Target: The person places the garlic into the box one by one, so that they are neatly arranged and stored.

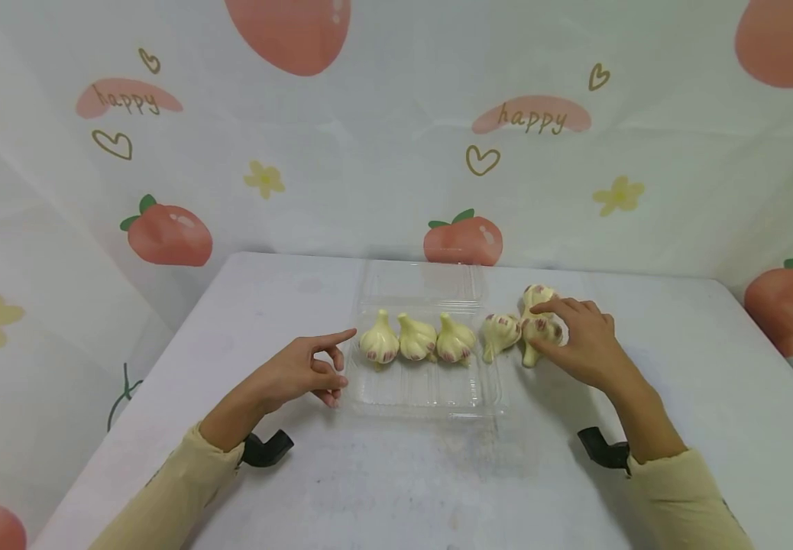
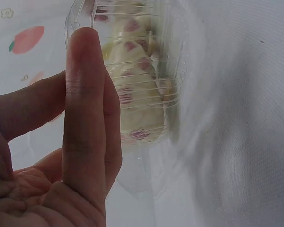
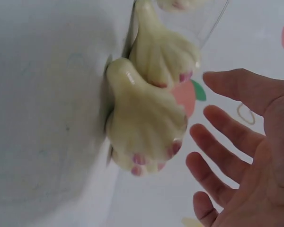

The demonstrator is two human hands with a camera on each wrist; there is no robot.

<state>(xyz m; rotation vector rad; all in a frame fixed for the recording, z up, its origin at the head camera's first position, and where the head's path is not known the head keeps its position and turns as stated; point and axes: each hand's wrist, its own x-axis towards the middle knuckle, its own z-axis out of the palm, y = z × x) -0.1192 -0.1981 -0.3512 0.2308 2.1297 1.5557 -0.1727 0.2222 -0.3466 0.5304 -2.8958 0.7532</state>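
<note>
A clear plastic box (image 1: 403,397) lies on the table with its lid (image 1: 417,283) folded back. Inside, three garlic bulbs stand in a row: a left bulb (image 1: 379,344), a middle bulb (image 1: 417,338) and a right bulb (image 1: 454,341). Three more bulbs lie just right of the box, among them a near bulb (image 3: 149,116) and a bulb beside it (image 1: 501,332). My right hand (image 1: 585,344) hovers over this group, thumb and fingers spread apart, gripping nothing. Beside the box's left wall is my left hand (image 1: 300,370), index finger extended, holding nothing; whether it touches the plastic I cannot tell.
The white tabletop (image 1: 369,489) ends at a cloth backdrop (image 1: 369,153) printed with fruit, hearts and flowers. Black wrist mounts, a left one (image 1: 269,449) and a right one (image 1: 603,449), stick out from the sleeves. A green cord (image 1: 121,393) hangs by the table's left edge.
</note>
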